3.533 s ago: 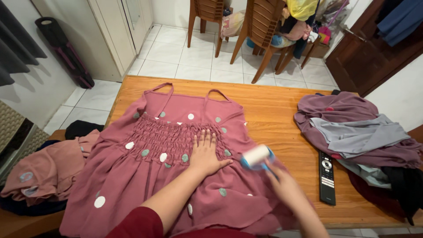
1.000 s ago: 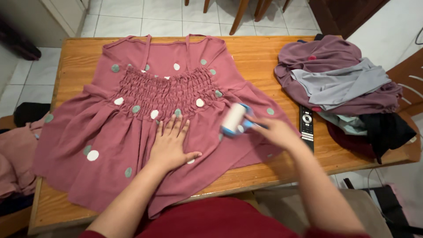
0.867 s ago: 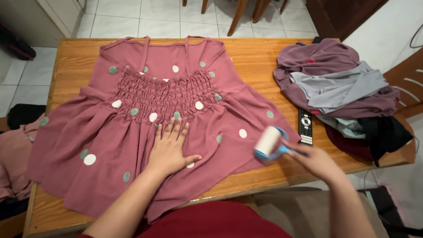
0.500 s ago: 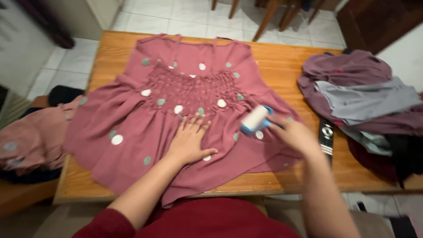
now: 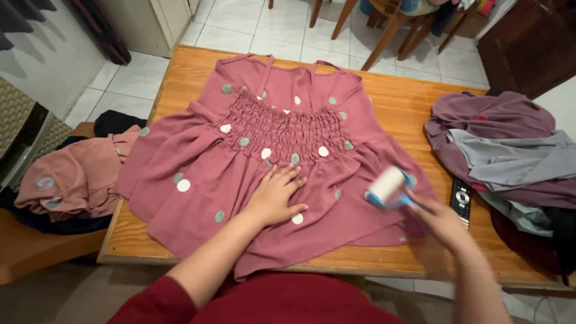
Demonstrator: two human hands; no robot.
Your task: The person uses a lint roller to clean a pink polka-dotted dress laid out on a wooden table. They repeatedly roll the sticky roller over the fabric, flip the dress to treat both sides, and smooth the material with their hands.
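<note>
Dress (image 5: 204,174), pink with pale dots and a smocked bodice, lies spread flat on the wooden desk (image 5: 396,108). Left hand (image 5: 275,197) rests palm down on the skirt below the smocking, fingers spread, gripping nothing. Right hand (image 5: 441,219) is closed round the blue handle of a lint roller (image 5: 387,186), whose white roll sits on the dress's right hem. Remote control (image 5: 461,201) lies just beside a clothes pile (image 5: 504,150).

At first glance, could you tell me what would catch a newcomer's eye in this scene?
A pink dress with pale dots lies spread flat across the middle of the wooden table. The left hand presses flat on its skirt, while the right hand holds a lint roller with a blue frame over the dress's right edge. A heap of clothes sits at the table's right end.
</note>
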